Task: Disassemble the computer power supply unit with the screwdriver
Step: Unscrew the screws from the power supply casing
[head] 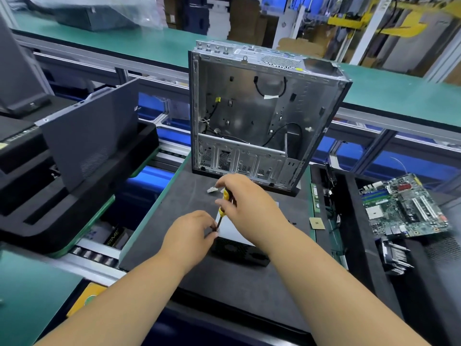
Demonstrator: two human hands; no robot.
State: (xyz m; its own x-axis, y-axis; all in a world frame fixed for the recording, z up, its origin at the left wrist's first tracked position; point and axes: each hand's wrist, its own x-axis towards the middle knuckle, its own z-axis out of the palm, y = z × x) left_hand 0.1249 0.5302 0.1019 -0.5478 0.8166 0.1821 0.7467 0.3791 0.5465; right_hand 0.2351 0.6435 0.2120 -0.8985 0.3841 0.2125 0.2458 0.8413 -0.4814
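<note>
Factory line, green conveyor benches; dark grey work mat in front. Power supply unit lies on the mat, mostly under the hands. Right hand wraps the yellow screwdriver handle, tool tilted, tip down at the unit's top edge. Left hand pinches the shaft near the tip. Empty PC case stands upright behind; motherboard to the right.

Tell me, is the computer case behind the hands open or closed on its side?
Open. The computer case stands upright with no side panel on it, so its bare metal interior and loose black cables show.
</note>
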